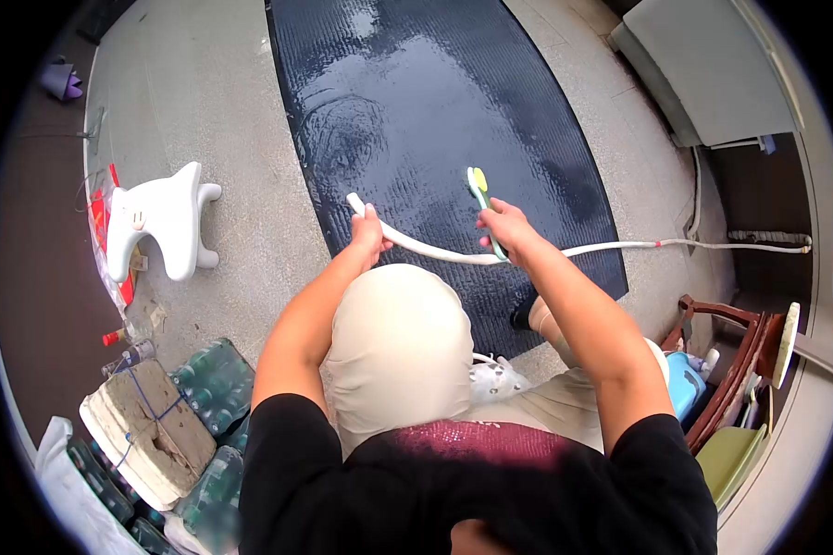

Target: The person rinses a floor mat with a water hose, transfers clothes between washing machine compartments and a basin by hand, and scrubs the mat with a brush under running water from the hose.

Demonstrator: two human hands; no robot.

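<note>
My left hand [370, 233] is closed around a white hose [435, 252] close to its open end, which points away from me over the mat. In my right hand [507, 229] is a green-handled scrub brush [478, 183] with a yellow-green head, held upright above the mat; the hose runs just beneath this hand. Below both hands lies a dark ribbed mat [546, 176], wet and shiny, with ripples of water at its left. The hose continues right across the floor to the wall.
A white plastic stool [162, 217] stands on the left. At lower left, green plastic bottles [215, 379] lie around a tied foam block [148, 430]. A wooden chair [736, 370] is at lower right, beside a blue container [685, 384]. A grey cabinet [703, 69] stands at upper right.
</note>
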